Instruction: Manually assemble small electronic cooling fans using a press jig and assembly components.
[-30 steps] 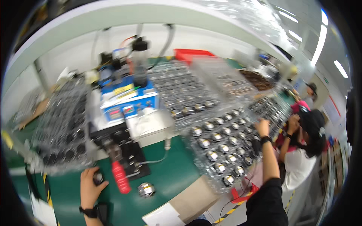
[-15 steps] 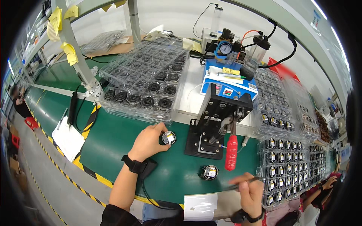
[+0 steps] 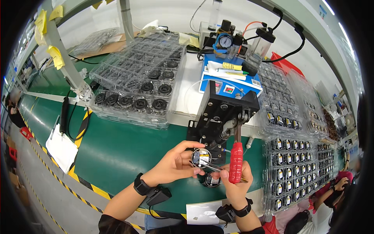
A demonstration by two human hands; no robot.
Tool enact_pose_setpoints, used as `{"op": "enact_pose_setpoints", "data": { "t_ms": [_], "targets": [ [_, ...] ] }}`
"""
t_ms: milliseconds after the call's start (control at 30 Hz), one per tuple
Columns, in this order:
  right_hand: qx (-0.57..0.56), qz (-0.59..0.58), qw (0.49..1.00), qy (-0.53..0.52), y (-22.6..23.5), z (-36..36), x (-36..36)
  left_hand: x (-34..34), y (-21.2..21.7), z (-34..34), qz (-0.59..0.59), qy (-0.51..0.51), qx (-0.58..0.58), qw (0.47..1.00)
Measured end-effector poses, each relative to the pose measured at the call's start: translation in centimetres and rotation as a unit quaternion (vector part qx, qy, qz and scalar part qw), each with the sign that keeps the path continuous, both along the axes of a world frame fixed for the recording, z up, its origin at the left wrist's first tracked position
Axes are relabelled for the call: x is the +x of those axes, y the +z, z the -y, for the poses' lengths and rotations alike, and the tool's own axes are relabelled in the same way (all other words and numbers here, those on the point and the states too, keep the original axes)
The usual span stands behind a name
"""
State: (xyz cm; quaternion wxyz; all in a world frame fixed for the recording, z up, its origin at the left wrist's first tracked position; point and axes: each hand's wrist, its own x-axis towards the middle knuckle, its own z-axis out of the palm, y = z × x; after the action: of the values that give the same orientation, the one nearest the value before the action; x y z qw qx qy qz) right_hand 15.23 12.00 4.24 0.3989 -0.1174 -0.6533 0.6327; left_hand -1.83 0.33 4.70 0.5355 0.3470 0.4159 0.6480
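In front of the black lever press (image 3: 208, 113), my left hand (image 3: 169, 167) is closed around a round electronic module (image 3: 198, 159) with a metallic rim and a white and yellow label. A pair of metal tweezers (image 3: 212, 166) is pinched in my right hand (image 3: 237, 186), and its tips reach the module's face; whether they grip anything is too small to tell. A second round module (image 3: 212, 179) sits on the green bench just below my left fingertips. The press's red handle (image 3: 236, 163) hangs in front of my right hand and hides part of it.
Clear plastic trays (image 3: 132, 117) of black round parts are stacked at the back left. More trays (image 3: 269, 171) of labelled modules line the right. A blue control box (image 3: 228, 89) stands behind the press. White paper (image 3: 203, 212) lies at the front edge, a white sheet (image 3: 61, 150) at left.
My left hand has carried the module right, to the front of the press. My right hand has moved up and left, bringing the tweezers to it. The view has shifted slightly.
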Motion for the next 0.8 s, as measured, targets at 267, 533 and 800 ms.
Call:
{"op": "enact_pose_setpoints", "data": {
  "t_ms": [267, 533, 800],
  "targets": [
    [0.056, 0.049, 0.997, -0.024, -0.1, 0.0, 0.1, 0.3, -0.1, -0.3, -0.026, -0.008, 0.001, 1.0],
    [0.24, 0.084, 0.967, -0.023, 0.9, -0.3, 0.3, 0.5, -0.1, 0.0, -0.043, -0.011, -0.017, 0.999],
    [0.377, 0.079, 0.922, -0.028, 0.6, -0.1, 0.3, 0.5, -0.5, -0.1, -0.05, -0.012, -0.01, 0.999]
  ]
}}
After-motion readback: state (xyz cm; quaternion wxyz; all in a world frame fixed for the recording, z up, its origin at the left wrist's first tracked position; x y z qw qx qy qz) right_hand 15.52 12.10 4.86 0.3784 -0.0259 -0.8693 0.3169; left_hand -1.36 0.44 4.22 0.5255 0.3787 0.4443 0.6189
